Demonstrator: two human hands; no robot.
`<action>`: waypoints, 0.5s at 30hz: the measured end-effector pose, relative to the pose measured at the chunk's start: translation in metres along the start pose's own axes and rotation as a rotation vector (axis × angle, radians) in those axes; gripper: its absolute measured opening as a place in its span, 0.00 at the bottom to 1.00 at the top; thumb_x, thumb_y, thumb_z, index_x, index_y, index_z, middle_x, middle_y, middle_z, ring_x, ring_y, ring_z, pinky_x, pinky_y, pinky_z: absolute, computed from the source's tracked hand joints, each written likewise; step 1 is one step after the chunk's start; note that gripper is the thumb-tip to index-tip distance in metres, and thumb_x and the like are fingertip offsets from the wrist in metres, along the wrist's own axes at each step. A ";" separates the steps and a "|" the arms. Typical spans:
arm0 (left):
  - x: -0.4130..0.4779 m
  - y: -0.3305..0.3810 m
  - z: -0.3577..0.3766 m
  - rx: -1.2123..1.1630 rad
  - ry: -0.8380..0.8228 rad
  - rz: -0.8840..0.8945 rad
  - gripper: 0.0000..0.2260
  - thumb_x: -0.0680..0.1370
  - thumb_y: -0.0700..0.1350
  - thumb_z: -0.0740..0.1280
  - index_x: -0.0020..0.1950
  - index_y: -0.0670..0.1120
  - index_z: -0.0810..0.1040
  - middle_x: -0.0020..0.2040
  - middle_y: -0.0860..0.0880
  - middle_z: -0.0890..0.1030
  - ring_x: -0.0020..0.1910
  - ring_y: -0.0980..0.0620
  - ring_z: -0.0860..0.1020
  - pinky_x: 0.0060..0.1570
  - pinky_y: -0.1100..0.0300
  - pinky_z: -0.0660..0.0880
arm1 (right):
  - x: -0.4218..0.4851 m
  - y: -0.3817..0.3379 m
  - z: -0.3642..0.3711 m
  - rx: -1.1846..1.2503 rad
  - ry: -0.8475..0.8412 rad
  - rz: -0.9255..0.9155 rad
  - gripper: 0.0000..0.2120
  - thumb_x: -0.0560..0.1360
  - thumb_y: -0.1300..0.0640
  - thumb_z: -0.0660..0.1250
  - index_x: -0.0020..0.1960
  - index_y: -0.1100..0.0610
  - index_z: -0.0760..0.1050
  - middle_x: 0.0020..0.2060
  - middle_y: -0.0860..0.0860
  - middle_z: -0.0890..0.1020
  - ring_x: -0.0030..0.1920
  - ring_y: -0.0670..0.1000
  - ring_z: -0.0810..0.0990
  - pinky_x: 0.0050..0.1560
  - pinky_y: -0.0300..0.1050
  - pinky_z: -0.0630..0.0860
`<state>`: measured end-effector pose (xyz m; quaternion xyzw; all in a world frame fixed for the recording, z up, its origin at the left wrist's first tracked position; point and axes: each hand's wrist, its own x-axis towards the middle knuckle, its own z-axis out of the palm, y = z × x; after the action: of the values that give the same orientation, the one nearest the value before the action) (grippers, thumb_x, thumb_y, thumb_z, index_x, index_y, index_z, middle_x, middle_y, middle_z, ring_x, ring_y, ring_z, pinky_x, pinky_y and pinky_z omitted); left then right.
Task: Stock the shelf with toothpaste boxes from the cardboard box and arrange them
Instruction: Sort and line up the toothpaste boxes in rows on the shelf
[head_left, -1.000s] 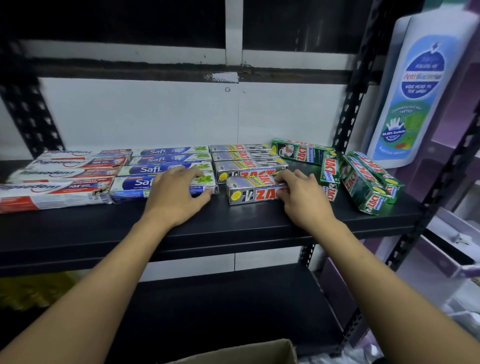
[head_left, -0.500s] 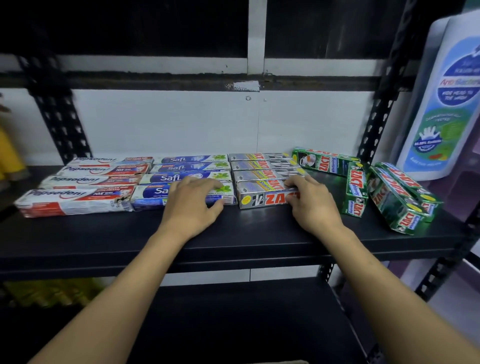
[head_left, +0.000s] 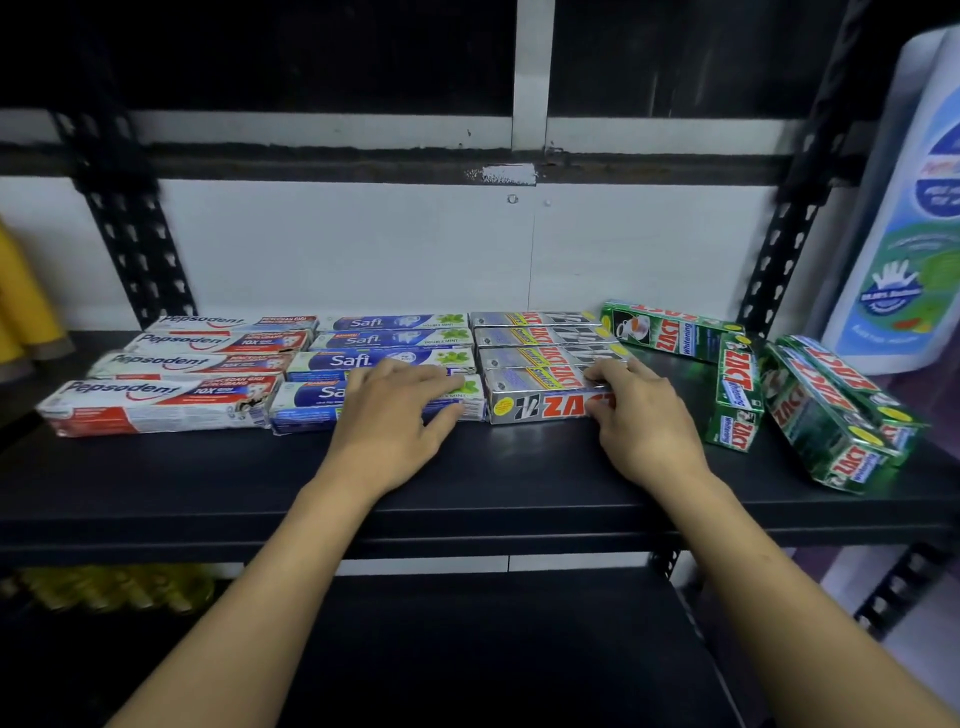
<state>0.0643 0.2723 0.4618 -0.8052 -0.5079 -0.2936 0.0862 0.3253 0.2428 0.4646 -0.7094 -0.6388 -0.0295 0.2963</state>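
Observation:
On the black shelf (head_left: 467, 473) lie rows of toothpaste boxes: red-white Pepsodent boxes (head_left: 156, 405) at left, blue Safi boxes (head_left: 306, 400) in the middle, silver Zact boxes (head_left: 540, 408) to their right. My left hand (head_left: 395, 415) rests flat on the front Safi box, fingers stretched over its top. My right hand (head_left: 641, 415) holds the right end of the front silver Zact box, fingers on top and thumb on its front face. Green Zact boxes (head_left: 670, 327) lie loose and askew further right, one (head_left: 735, 395) end-on and two (head_left: 821, 426) slanted. The cardboard box is out of view.
A big white and blue bottle (head_left: 909, 234) stands at the right beside the rack's post. Yellow items (head_left: 21, 312) stand at the far left, and more yellow packs (head_left: 104, 587) lie below. A dark lower shelf (head_left: 467, 649) runs under my arms.
The front silver Zact box slid back and left, flush with its row and against the Safi box. Both hands stayed on their boxes. The view rose, so the cardboard box left the frame.

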 end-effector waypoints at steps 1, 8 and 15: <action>0.000 0.000 0.000 0.002 0.002 0.002 0.16 0.80 0.58 0.62 0.67 0.61 0.76 0.67 0.59 0.76 0.66 0.51 0.69 0.67 0.52 0.56 | 0.000 0.000 0.000 -0.001 0.001 0.004 0.12 0.77 0.53 0.67 0.59 0.45 0.73 0.60 0.51 0.75 0.57 0.61 0.74 0.48 0.48 0.69; 0.000 -0.001 0.001 -0.034 0.003 -0.019 0.17 0.79 0.60 0.63 0.67 0.61 0.76 0.68 0.59 0.75 0.67 0.54 0.68 0.67 0.52 0.55 | 0.000 0.000 0.000 0.019 -0.011 0.004 0.13 0.77 0.54 0.66 0.60 0.44 0.72 0.60 0.51 0.75 0.57 0.60 0.73 0.52 0.50 0.72; 0.001 0.002 -0.003 -0.079 0.070 -0.042 0.23 0.73 0.65 0.59 0.63 0.59 0.79 0.64 0.62 0.78 0.64 0.55 0.70 0.61 0.57 0.55 | -0.004 0.000 -0.002 -0.059 -0.007 -0.117 0.26 0.76 0.56 0.62 0.74 0.48 0.67 0.74 0.49 0.68 0.76 0.58 0.58 0.76 0.62 0.48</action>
<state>0.0655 0.2704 0.4651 -0.7864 -0.5094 -0.3432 0.0661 0.3251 0.2382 0.4643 -0.6793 -0.6792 -0.0632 0.2705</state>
